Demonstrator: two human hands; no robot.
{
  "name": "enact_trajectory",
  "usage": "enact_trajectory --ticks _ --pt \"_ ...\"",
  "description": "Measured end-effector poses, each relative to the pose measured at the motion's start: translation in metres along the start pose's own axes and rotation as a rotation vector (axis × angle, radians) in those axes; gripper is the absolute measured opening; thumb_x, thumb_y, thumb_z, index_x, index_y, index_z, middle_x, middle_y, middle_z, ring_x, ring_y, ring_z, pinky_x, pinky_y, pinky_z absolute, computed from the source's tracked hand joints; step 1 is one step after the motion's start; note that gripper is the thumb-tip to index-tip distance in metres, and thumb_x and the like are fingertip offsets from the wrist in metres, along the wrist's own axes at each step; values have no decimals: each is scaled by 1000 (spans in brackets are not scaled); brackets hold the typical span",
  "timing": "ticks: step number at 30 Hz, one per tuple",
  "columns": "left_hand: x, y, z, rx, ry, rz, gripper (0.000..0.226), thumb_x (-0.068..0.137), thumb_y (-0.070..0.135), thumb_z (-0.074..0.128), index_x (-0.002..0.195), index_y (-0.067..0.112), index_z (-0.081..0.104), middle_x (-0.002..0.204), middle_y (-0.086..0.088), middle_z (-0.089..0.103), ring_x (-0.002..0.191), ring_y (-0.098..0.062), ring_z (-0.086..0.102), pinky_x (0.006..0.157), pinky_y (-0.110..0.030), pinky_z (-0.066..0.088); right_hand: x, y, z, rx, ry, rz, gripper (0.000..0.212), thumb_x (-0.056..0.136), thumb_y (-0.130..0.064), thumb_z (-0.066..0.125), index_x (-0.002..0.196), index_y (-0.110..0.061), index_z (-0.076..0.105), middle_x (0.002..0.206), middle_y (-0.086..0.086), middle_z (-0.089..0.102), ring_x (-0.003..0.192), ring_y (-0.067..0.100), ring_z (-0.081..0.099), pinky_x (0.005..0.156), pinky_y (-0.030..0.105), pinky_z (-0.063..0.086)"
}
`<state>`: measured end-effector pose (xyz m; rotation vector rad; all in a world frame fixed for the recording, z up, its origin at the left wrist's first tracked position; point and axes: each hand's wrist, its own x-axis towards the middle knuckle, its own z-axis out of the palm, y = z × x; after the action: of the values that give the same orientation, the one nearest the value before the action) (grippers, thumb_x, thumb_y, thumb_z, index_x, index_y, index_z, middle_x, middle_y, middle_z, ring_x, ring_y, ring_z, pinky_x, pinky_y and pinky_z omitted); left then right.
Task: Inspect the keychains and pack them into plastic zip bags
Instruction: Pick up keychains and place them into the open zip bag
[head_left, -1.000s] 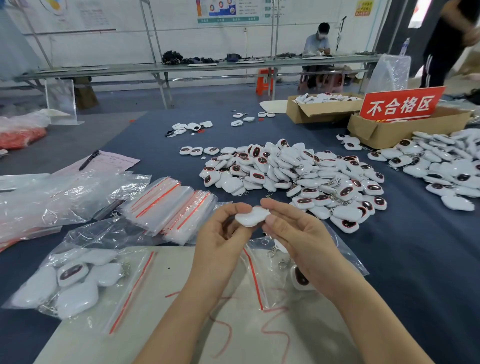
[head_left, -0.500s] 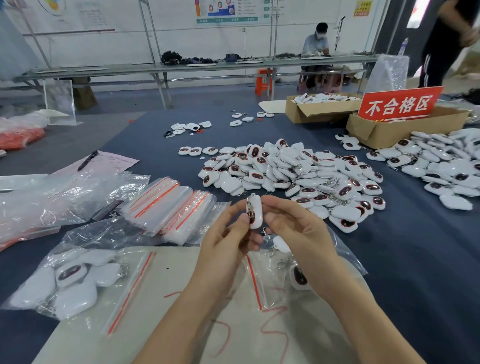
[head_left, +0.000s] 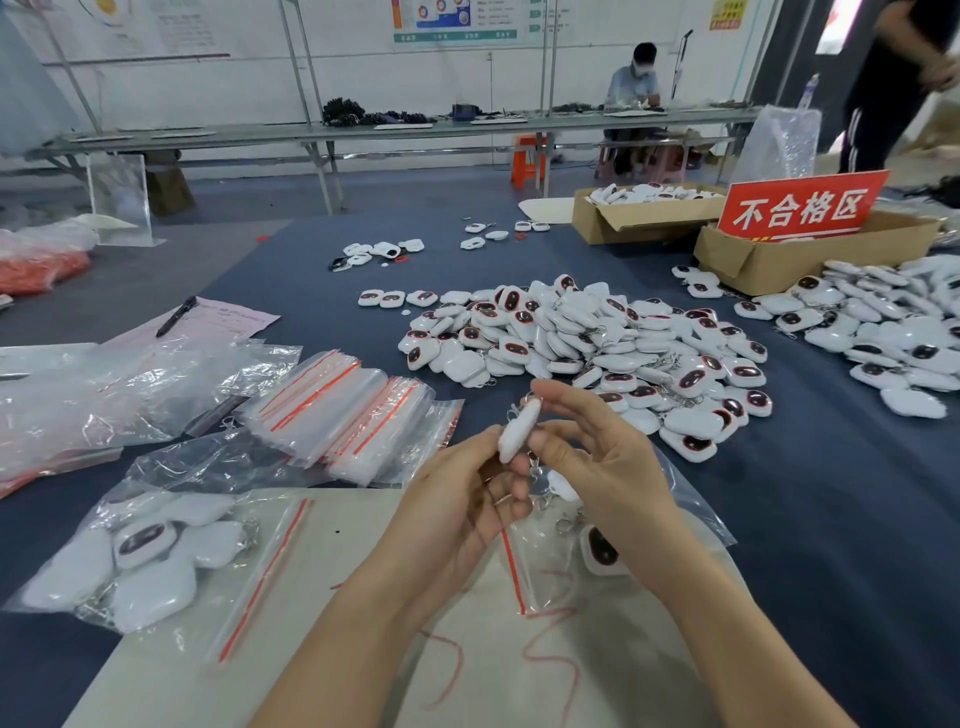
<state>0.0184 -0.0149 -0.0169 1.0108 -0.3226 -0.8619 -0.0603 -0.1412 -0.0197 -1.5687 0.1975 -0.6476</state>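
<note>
White plastic keychain is held in the air edge-on, on the near side of the loose keychain pile. Left hand pinches its lower end, thumb against curled fingers. Right hand has its thumb on the flank and its index tip over the clasp end, with the other fingers loose and off it.

My read: this is inspection, not yet bagging. Only the plain white side faces the camera, so roll it with the right thumb until the dark window side shows. Check the shell seam, window and clasp. Keep the left pinch low so it covers nothing.

Open zip bag lies right under the hands, nearer than the pile, with at least 2 keychains inside. On a pass, drop it in clasp first, then press the red zip strip end to end. Filled bag is near-left of the pile, and the empty bag stack is left of it.

Writing:
- Pale board, nearest of all: red scrawls, possibly a 5 or an S.
- Pink form with pen, left of the pile: print too small to read.
- Red sign in the cardboard box, behind-right of the pile: 不合格区, the reject zone, so fails go there.
- Wall poster, far beyond the pile: unreadable.
</note>
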Motion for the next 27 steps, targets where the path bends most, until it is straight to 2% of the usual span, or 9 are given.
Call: enact_trajectory --ticks 3,7,10,13,15,18,21,23,27 --pt "-2 4 -4 86 30 46 26 96 22 59 87 12 81 75 -3 63 62 -10 57 59 -22 53 1 0 -4 -78 8 -36 37 93 0 66 115 -30 66 105 -14 73 97 4 67 80 16 53" --pt "-7 14 -19 214 127 128 20 94 17 62 86 10 79 81 -6 69 66 -11 62 62 -20 55 -2 6 -4 -312 64 -100 36 95 -9 65 106 -43 65 96 -22 71 91 5 64 78 12 47" --pt "-21 16 -35 371 254 138 29 100 11 56 81 10 78 78 -7 67 64 -14 63 57 -22 54 -14 16 -1 -610 30 -254 28 94 -9 65 102 -35 71 90 -18 65 85 9 56 80 19 42" --pt "-41 10 -48 452 346 35 32 100 8 54 77 6 76 65 -10 60 52 -18 59 47 -25 50 -26 21 1 -852 -146 -439 50 84 7 50 107 -31 74 108 -6 63 96 19 56 86 31 46" --pt "-51 9 -52 540 323 -28 29 101 10 52 83 1 72 61 -13 57 47 -21 56 48 -24 45 -27 20 2 -904 -234 -480 58 75 12 47 103 -30 76 124 3 63 110 27 58 89 42 49" --pt "-59 12 -49 685 234 -101 26 104 16 50 96 -1 68 60 -9 59 48 -21 57 48 -24 36 -27 15 8 -961 -264 -471 36 78 7 60 85 -26 75 130 4 62 119 28 56 90 50 49" --pt "-60 18 -40 714 211 -159 27 104 18 50 99 -3 66 61 -7 57 49 -20 57 54 -30 30 -30 13 10 -960 -242 -487 22 82 -2 58 75 -20 68 127 5 63 114 30 59 86 52 50" --pt "-59 21 -35 746 187 -188 28 105 20 50 100 -4 65 62 -6 58 54 -21 59 55 -30 29 -31 12 8 -944 -216 -496 22 85 -4 52 77 -19 66 128 5 62 112 30 59 85 50 50" --pt "-55 27 -32 779 223 -181 26 105 19 49 98 0 65 61 -5 59 58 -25 67 51 -26 32 -29 16 2 -961 -245 -428 42 75 14 55 88 -23 73 136 4 58 120 29 55 92 47 48"
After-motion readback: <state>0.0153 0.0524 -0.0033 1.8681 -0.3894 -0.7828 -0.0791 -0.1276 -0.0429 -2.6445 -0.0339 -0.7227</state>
